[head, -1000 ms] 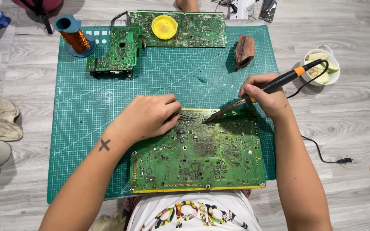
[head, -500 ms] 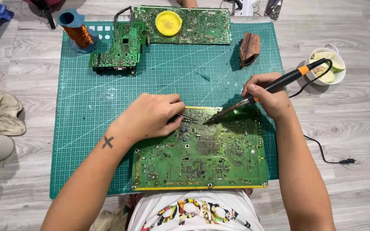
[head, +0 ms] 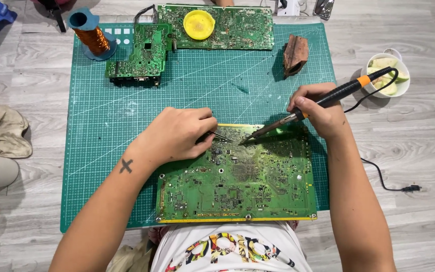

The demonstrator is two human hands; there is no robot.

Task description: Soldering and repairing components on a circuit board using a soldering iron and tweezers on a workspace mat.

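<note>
We see large green circuit board (head: 237, 186) flat on green cutting mat (head: 101, 151); left hand (head: 177, 136) pinches thin metal tweezers (head: 221, 136), right hand (head: 320, 113) clasps black-orange soldering iron (head: 323, 100), tips converging near board's far edge, iron slanting up-right

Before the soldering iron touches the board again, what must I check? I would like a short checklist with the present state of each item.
1. Right hand grips the soldering iron firmly: ok.
2. Iron tip on the large circuit board near its top edge: ok.
3. Left hand holds the tweezers close to the tip: ok.
4. Board flat on the green cutting mat: ok.
5. Cord clear of the work: ok.
6. Iron hot: cannot tell.
</note>
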